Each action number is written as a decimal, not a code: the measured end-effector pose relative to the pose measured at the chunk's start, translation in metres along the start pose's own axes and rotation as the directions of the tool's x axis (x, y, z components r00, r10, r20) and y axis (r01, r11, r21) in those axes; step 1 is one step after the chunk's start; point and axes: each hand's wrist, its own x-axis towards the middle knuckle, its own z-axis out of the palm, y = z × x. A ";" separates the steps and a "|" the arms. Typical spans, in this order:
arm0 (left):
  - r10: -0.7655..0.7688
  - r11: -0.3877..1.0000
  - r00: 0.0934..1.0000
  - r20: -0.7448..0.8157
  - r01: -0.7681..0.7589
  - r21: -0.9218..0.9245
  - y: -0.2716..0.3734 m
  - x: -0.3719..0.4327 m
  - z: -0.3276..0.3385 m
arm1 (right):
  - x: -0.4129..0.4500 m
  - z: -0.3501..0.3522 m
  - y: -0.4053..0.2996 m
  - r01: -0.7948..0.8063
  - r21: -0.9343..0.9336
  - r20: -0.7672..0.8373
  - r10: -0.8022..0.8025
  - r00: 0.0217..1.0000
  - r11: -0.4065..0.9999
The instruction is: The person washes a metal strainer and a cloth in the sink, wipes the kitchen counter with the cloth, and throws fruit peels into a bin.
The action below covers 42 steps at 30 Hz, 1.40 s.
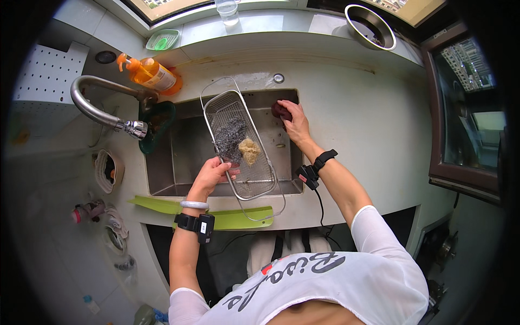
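Observation:
My left hand (213,174) grips the near-left rim of a wire-mesh metal sink basket (256,183), which is held at a slant over the steel sink (187,138). Inside the basket lie a grey steel-wool scourer (230,138) and a smaller tan scrubber (249,151), side by side. The basket's wire handles stick out at both ends. At the sink's far right corner, my right hand (295,122) holds a dark red cloth or sponge (280,111) against the wall; the fingers partly cover it. Small bits of debris lie on the sink floor near that hand.
A curved faucet (97,118) and a green corner strainer (168,122) stand at the left. Behind them is an orange pump bottle (156,75). A light-green splash guard (243,217) lines the front edge. On the sill sit a glass (227,12) and a metal bowl (392,38).

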 end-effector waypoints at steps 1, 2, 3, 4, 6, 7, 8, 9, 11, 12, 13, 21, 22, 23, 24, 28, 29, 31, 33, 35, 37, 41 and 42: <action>0.003 1.000 1.000 0.001 -0.003 -0.014 -0.001 -0.005 -0.008 | 0.004 0.006 -0.005 0.017 0.007 0.001 -0.017 1.000 1.000; 0.010 0.999 1.000 0.001 -0.010 -0.037 -0.003 -0.007 -0.014 | 0.001 0.006 -0.008 -0.136 0.402 -0.011 0.153 0.988 0.906; -0.003 0.999 1.000 -0.025 0.001 -0.053 -0.003 -0.016 -0.023 | 0.002 0.011 -0.015 -0.250 0.735 0.066 0.301 0.951 0.631; 0.002 0.998 0.999 -0.035 -0.004 -0.060 -0.002 -0.022 -0.030 | 0.003 -0.002 -0.022 -0.222 0.784 -0.003 0.360 0.933 0.580; 0.007 0.997 0.998 -0.063 -0.012 -0.078 -0.003 -0.035 -0.044 | 0.004 -0.040 -0.015 -0.150 0.782 -0.171 0.439 0.882 0.605; 0.022 0.998 0.997 -0.073 -0.026 -0.056 -0.003 -0.041 -0.052 | 0.008 -0.059 -0.009 -0.173 0.715 -0.243 0.473 0.847 0.677; 0.042 0.998 0.997 -0.064 -0.044 -0.035 -0.003 -0.040 -0.055 | 0.011 -0.075 0.025 -0.138 0.605 -0.368 0.430 0.825 0.784; 0.054 0.997 0.996 -0.068 -0.057 -0.045 -0.001 -0.038 -0.056 | 0.016 -0.092 0.066 -0.207 0.380 -0.491 0.386 0.781 0.902; 0.044 0.998 0.999 -0.024 -0.045 -0.044 -0.002 -0.030 -0.055 | 0.025 -0.123 0.148 -0.516 0.037 -0.494 0.464 0.735 0.856; 0.051 0.997 0.999 -0.004 -0.051 -0.052 -0.004 -0.031 -0.059 | 0.034 -0.108 0.148 -0.533 -0.111 -0.501 0.416 0.759 0.839; 0.032 0.998 0.999 -0.006 -0.033 -0.049 -0.003 -0.035 -0.060 | 0.043 -0.097 0.148 -0.542 -0.257 -0.503 0.368 0.782 0.801; 0.060 0.984 0.997 -0.039 -0.066 -0.164 -0.019 -0.057 -0.076 | 0.127 0.072 0.013 0.029 -0.236 -0.037 -0.039 0.999 0.971; 0.056 0.985 0.997 -0.048 -0.063 -0.161 -0.023 -0.059 -0.079 | 0.129 0.080 -0.003 0.065 -0.210 0.008 -0.065 0.998 0.975; 0.060 0.985 0.997 -0.055 -0.068 -0.161 -0.025 -0.060 -0.081 | 0.132 0.089 -0.015 0.089 -0.166 0.045 -0.083 0.996 0.982; 0.068 0.985 0.995 -0.070 -0.078 -0.152 -0.027 -0.063 -0.082 | 0.136 0.097 -0.022 0.119 -0.123 0.070 -0.111 0.991 0.985; 0.076 0.985 0.992 -0.106 -0.091 -0.146 -0.028 -0.070 -0.082 | 0.160 0.131 -0.047 0.234 0.054 0.224 -0.240 0.945 0.971; 0.077 0.985 0.990 -0.117 -0.094 -0.147 -0.029 -0.072 -0.081 | 0.167 0.140 -0.057 0.230 0.112 0.272 -0.252 0.929 0.967; 0.078 0.984 0.989 -0.129 -0.097 -0.152 -0.032 -0.076 -0.079 | 0.184 0.157 -0.065 0.287 0.135 0.324 -0.316 0.892 0.948; 0.082 0.982 0.987 -0.142 -0.104 -0.157 -0.034 -0.080 -0.077 | 0.186 0.168 -0.073 0.308 0.185 0.302 -0.352 0.886 0.933; 0.086 0.974 0.983 -0.159 -0.117 -0.192 -0.033 -0.085 -0.074 | 0.184 0.173 -0.084 0.377 0.273 0.418 -0.462 0.783 0.885; 0.084 0.974 0.978 -0.189 -0.120 -0.190 -0.039 -0.086 -0.071 | 0.167 0.177 -0.096 0.200 0.490 0.546 -0.477 0.688 0.849; 0.085 0.976 0.982 -0.171 -0.117 -0.184 -0.044 -0.079 -0.063 | 0.105 0.158 -0.099 0.021 0.461 0.742 -0.398 0.540 0.887; 0.084 0.975 0.984 -0.158 -0.114 -0.191 -0.040 -0.073 -0.059 | 0.095 0.144 -0.090 -0.240 0.595 0.718 -0.373 0.588 0.767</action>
